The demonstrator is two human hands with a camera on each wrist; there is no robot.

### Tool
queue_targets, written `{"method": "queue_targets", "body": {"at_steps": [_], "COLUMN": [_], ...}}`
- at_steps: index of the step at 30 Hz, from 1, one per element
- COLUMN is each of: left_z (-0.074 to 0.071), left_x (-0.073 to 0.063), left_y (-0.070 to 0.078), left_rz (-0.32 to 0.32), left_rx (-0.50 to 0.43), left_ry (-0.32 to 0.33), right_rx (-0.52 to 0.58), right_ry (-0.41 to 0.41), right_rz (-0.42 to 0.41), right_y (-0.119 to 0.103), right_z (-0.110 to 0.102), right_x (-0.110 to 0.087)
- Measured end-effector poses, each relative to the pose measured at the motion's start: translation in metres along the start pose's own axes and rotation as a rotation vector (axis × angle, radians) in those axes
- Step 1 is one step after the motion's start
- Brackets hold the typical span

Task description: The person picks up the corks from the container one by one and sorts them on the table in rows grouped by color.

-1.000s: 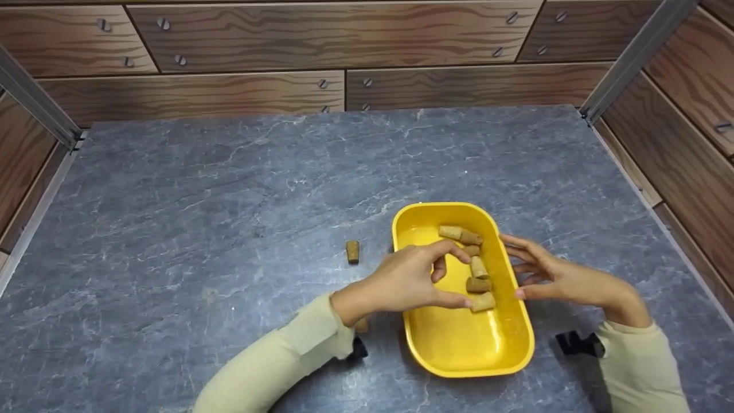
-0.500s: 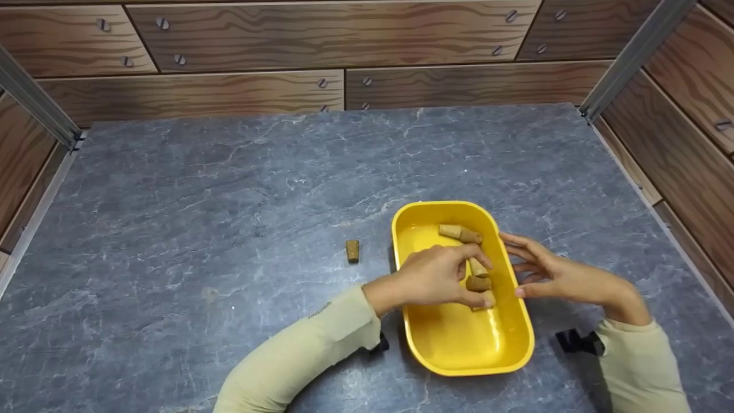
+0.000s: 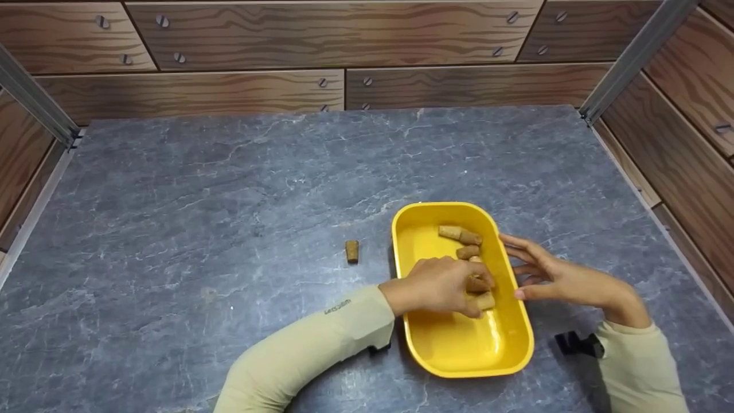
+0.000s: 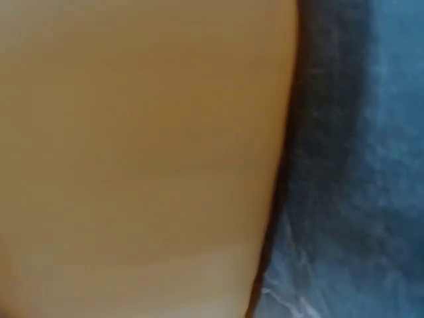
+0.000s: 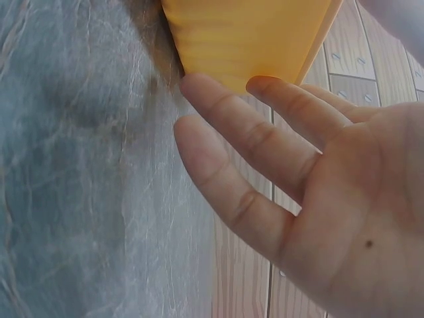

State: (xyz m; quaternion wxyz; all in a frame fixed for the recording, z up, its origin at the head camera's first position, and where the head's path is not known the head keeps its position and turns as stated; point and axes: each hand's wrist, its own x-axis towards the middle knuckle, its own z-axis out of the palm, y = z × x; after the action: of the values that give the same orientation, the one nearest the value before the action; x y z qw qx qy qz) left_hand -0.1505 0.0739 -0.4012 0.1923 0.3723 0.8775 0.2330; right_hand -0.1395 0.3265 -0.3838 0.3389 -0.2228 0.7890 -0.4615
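A yellow oblong tub (image 3: pixel 450 344) stands on the table, several tapered cork stoppers (image 3: pixel 451 232) lying along its right side. My left hand (image 3: pixel 437 285) reaches inside over the left rim, thumb and fingers curled round a dark cork (image 3: pixel 477 284) and a paler cork (image 3: pixel 485 301), partly hidden by the fingers. Outside the right wall, my right hand (image 3: pixel 565 279) touches the tub with loosely extended fingers; the right wrist view shows its fingertips (image 5: pixel 197 85) at the yellow wall. In the left wrist view, the tub's blurred side (image 4: pixel 139 152) fills most of the picture.
One dark cork (image 3: pixel 352 251) stands apart on the grey marbled tabletop (image 3: pixel 229 189), left of the tub. Wood-patterned panels (image 3: pixel 338 34) close off the back and both sides, with metal posts (image 3: pixel 636 57) at the corners. Black wrist mounts (image 3: pixel 578 343) sit below the wrists.
My left hand has moved right and down into the tub, and its thumb and fingers have closed in round the corks. The right hand and the tub have stayed in place.
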Motion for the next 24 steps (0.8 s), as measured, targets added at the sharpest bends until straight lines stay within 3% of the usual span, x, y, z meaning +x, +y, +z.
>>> {"method": "queue_targets", "body": {"at_steps": [6, 16, 24], "left_z": [0.0036, 0.0067, 0.007], "left_x": [0.0056, 0.0068, 0.0084], "left_y": [-0.0015, -0.0026, -0.0022], "left_rz": [-0.017, 0.017, 0.01], "left_rx": [0.048, 0.124, 0.111], "left_ry": [-0.027, -0.069, -0.093], "right_rx": [-0.005, 0.002, 0.002], "right_ry": [0.005, -0.009, -0.002], "right_rz": [-0.004, -0.013, -0.002], "right_y": [-0.0003, -0.0002, -0.0024], "right_z": [0.0006, 0.0014, 0.0002], "right_x": [0.0005, 0.0, 0.0008]}}
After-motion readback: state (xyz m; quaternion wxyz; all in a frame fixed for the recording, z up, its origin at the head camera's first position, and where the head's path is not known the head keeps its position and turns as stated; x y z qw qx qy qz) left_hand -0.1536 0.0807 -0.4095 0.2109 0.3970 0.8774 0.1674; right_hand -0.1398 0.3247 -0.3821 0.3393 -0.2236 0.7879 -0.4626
